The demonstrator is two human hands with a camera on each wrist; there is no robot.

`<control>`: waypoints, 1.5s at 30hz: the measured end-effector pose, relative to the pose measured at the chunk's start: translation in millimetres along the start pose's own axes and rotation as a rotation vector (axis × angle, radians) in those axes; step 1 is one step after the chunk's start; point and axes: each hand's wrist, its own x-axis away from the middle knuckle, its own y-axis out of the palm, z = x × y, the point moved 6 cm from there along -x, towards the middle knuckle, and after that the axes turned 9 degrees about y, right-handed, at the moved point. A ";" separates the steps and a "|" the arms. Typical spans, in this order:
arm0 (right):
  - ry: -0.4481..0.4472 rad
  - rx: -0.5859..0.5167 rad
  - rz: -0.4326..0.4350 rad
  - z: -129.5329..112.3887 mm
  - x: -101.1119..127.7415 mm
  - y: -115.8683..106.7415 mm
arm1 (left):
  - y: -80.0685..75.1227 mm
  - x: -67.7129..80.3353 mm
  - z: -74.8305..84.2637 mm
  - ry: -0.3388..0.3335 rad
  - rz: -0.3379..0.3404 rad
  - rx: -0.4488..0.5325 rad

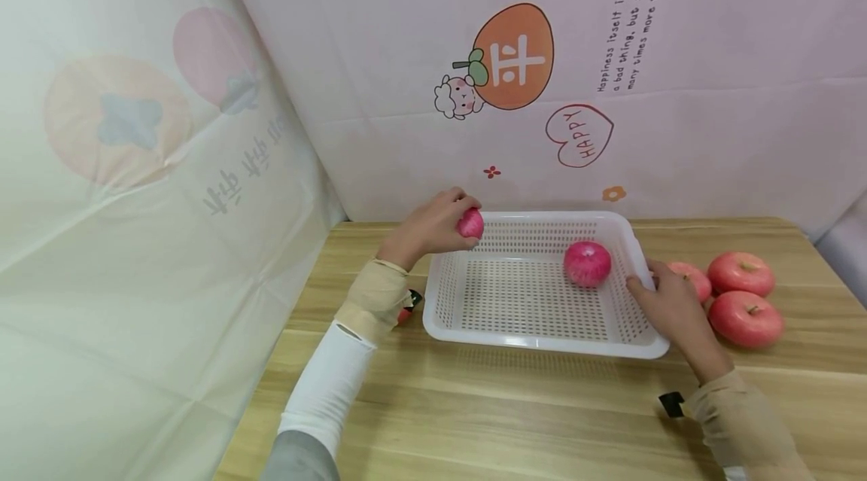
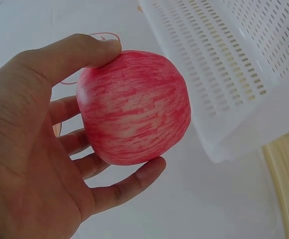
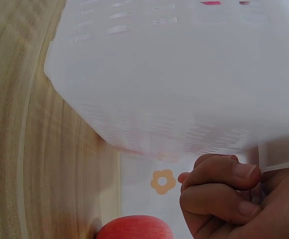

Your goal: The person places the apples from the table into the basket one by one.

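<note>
1. The left hand [image 1: 433, 229] grasps a red apple [image 2: 134, 107] over the left rim of the white perforated basket [image 1: 542, 342].
2. The right hand [image 1: 670, 308] grips the basket's right rim.
3. One apple in the basket [image 1: 587, 263] lies near that rim; three spare apples [image 1: 741, 274] wait right of it.
4. Likely step: loading. Next: lower, release inside.

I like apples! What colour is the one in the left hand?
The apple is pink-red with pale cream streaks, clearest in the left wrist view.
</note>
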 end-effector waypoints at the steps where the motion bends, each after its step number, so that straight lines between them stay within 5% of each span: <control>1: 0.001 0.001 0.001 0.2 -0.2 -0.2 | 0.2 -1.0 1.0 0.004 -0.001 -0.001; 45: -0.027 0.002 0.035 0.1 -1.8 -0.1 | 16.3 -25.7 34.9 0.118 -0.049 -0.022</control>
